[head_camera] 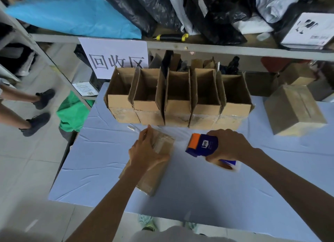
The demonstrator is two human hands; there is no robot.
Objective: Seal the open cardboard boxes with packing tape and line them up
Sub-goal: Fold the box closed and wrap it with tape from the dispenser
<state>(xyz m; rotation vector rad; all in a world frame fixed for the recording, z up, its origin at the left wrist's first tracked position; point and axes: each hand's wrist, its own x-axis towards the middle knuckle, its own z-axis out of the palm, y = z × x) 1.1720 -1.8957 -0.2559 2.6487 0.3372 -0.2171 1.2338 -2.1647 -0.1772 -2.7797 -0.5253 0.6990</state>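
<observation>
The left hand (144,151) lies flat with straight fingers pressing on a closed box (155,162) on the blue table (198,196). The right hand (227,146) curls round a blue and orange tape dispenser (202,145), just beside the box and apart from it. Past both sets of fingertips stands a row of open boxes (177,100), side by side with flaps upright, blocking the far edge. Well off to the right of the right hand sits another closed box (294,109). Beyond the row hangs a paper sign (115,55) under a shelf (198,47) of bags.
</observation>
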